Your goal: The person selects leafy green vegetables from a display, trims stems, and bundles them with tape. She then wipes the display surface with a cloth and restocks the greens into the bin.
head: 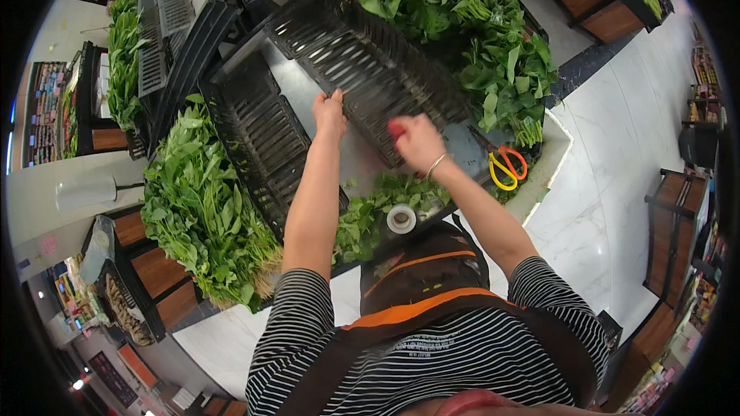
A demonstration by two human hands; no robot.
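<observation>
My left hand (330, 114) grips the near left edge of a black slatted plastic tray (370, 78), which is tilted up off the metal surface (355, 156). In my right hand (422, 143), blurred by motion, is a small red object (396, 128); its kind cannot be made out. That hand is over the tray's near end. Scissors (503, 164) with one yellow and one orange-red handle lie to the right, their blades pointing away from me. A second black slatted tray (263, 133) rests to the left of my left forearm.
Bunches of leafy greens lie at the left (202, 202) and far right (509, 75). Loose leaves (370, 225) and a white roll (401, 219) line the near edge. Black slatted racks (185, 23) rise at the far left. A white foam edge (552, 156) borders the right.
</observation>
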